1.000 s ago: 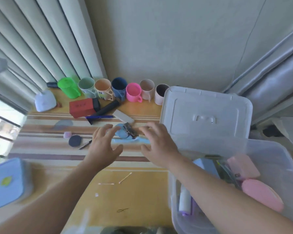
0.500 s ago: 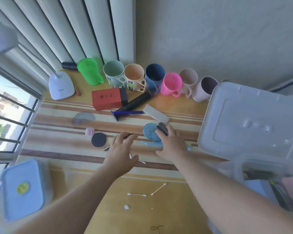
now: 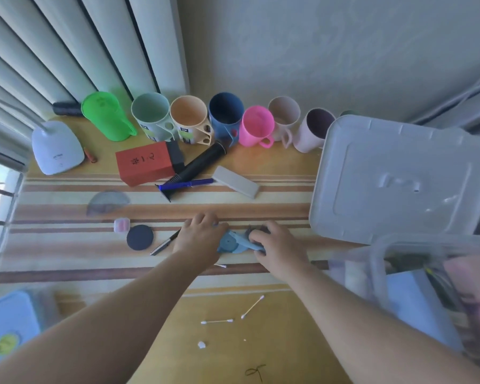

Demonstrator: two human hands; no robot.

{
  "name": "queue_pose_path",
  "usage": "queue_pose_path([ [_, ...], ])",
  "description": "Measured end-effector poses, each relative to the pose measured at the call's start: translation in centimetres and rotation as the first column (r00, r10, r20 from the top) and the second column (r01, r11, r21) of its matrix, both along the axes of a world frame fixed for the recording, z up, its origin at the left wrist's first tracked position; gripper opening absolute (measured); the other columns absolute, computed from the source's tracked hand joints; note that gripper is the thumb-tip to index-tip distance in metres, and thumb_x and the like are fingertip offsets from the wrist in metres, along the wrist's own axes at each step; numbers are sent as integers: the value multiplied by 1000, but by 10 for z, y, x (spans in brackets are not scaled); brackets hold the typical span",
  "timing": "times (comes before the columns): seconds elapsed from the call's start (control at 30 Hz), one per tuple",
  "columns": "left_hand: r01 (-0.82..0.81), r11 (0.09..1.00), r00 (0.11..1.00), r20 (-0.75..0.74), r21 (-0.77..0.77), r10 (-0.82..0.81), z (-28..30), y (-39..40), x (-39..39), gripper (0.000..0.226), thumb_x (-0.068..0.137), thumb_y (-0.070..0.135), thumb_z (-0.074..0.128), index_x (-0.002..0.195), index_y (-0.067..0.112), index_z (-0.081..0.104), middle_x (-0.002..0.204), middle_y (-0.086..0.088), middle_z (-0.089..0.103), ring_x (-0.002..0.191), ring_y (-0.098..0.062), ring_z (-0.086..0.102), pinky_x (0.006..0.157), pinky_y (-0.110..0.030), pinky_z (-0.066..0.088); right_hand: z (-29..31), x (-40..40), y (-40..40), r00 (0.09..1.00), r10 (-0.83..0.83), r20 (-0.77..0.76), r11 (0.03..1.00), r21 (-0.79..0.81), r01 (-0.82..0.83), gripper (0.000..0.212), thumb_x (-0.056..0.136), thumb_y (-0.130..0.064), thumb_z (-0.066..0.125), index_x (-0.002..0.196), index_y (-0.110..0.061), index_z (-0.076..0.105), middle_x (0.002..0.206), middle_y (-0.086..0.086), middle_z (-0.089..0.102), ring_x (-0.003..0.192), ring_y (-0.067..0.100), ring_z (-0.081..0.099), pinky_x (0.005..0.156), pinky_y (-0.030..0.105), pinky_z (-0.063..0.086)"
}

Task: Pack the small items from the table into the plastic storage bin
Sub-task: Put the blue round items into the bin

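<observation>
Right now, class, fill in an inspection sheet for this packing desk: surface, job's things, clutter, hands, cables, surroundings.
Surface: wooden table under a striped cloth.
Job's things: light blue item between both hands; storage bin at right, part filled, its lid propped behind.
Clutter: row of cups, red box, blue pen, cotton swabs.
Hands: left hand and right hand both grip the light blue item.
Cables: nothing seen.
Surroundings: vertical blinds, plain wall.

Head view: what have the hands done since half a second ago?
The left hand moved right from the pen onto the light blue item. The right hand shifted slightly right, still on it beside the small dark item. Mugs, red box unmoved.
</observation>
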State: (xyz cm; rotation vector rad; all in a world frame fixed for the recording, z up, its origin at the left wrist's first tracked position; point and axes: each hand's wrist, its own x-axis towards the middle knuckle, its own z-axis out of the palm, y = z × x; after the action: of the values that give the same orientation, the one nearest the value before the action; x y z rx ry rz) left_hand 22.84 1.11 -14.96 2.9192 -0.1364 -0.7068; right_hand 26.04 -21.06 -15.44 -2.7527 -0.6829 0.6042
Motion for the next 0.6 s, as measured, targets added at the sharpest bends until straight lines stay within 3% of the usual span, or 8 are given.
queue_pose_path([
  [0.2,-93,994,992,94,66,86,12,3,-18,67,73,54,71,137,40,52,124,3,50,117,-23,47,101,-40,39,18,-2,-3,998,20,53,992,123,-27,29,87,-19,74,108,-38,68,113,-9,53,101,22,55,59,33,48],
  [0.3,-213,977,963,167,-11,212,35,7,-26,65,67,52,70,130,40,57,115,4,51,111,-24,49,97,-42,42,50,-1,-1,989,45,140,967,244,-78,33,82,-12,77,106,-33,71,114,-4,56,99,28,56,58,38,54],
  [0.4,-283,953,920,249,-112,302,69,2,-26,69,65,49,76,129,36,58,114,1,51,108,-28,49,94,-48,44,103,5,-5,954,33,298,926,350,-142,31,81,-10,78,105,-29,73,116,2,60,96,30,58,61,35,51],
  [0.6,-221,915,878,340,-337,336,147,-63,-16,74,67,48,79,135,34,56,116,2,47,110,-29,47,99,-49,46,206,12,-97,846,-161,509,886,453,-104,24,82,-8,73,102,-20,77,111,9,62,94,31,64,74,40,54],
])
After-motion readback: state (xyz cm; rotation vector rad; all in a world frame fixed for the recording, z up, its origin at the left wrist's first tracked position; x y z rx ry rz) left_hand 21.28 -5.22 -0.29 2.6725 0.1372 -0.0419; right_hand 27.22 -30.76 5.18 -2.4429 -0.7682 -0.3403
